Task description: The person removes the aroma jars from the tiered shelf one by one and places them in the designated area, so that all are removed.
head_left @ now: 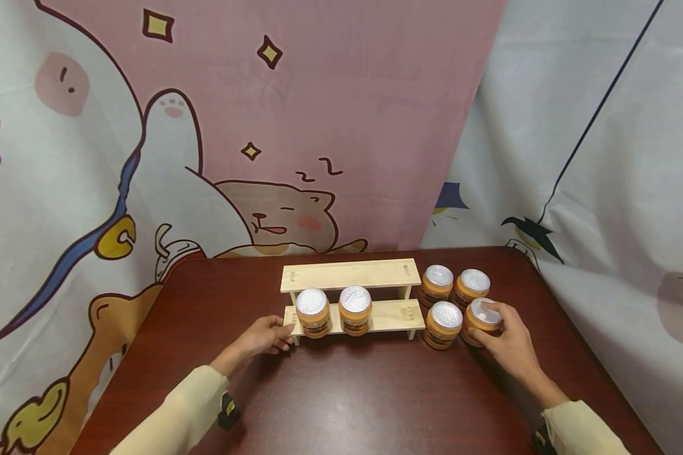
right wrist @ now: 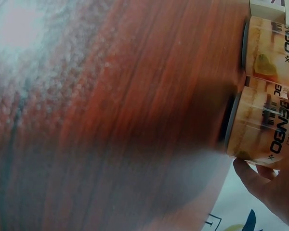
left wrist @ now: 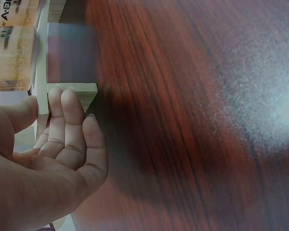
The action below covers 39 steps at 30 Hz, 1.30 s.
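Note:
A two-tier wooden rack (head_left: 350, 275) stands toward the back of the table. My left hand (head_left: 264, 335) holds the left end of its lower shelf, thumb above and fingers curled underneath, as the left wrist view shows. Two orange jars with silvery lids sit upright on that shelf, a left jar (head_left: 313, 313) and a right jar (head_left: 355, 309). To the right of the rack my right hand (head_left: 512, 344) grips the front right jar (head_left: 484, 311) of a cluster, its fingers and thumb around the sides. Printed lettering shows on this jar's label (right wrist: 257, 122) in the right wrist view.
Beside the gripped jar stand three more: a front jar (head_left: 444, 325), a back left jar (head_left: 436, 284) and a back right jar (head_left: 471, 287). The dark red table (head_left: 353, 392) ends at a printed cloth backdrop (head_left: 370, 126). The rack's upper shelf rises behind the lower one.

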Motion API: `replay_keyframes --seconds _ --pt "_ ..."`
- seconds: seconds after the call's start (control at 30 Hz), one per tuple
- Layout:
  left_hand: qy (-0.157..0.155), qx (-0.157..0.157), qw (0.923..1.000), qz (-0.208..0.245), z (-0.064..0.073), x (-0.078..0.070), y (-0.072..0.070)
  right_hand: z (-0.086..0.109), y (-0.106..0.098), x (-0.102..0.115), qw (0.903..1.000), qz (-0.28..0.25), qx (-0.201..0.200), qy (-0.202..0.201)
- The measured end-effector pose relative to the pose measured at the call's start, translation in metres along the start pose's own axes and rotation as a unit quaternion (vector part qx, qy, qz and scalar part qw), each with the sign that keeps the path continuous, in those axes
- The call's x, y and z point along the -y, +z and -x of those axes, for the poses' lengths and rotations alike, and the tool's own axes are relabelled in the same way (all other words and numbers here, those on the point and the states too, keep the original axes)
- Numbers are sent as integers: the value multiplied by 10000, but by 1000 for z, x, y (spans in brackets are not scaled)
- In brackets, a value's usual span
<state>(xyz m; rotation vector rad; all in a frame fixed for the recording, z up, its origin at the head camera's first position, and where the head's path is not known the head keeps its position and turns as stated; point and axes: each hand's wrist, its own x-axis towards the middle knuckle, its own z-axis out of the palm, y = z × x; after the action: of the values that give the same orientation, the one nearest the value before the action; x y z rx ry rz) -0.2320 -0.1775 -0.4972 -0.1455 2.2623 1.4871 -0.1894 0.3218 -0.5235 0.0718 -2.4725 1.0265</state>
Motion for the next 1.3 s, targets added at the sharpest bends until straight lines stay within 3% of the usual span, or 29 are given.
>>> replay_keyframes --seconds 1.3 --pt "42 146 9999 39 0 0 -1 2 1 6 9999 37 95 -28"
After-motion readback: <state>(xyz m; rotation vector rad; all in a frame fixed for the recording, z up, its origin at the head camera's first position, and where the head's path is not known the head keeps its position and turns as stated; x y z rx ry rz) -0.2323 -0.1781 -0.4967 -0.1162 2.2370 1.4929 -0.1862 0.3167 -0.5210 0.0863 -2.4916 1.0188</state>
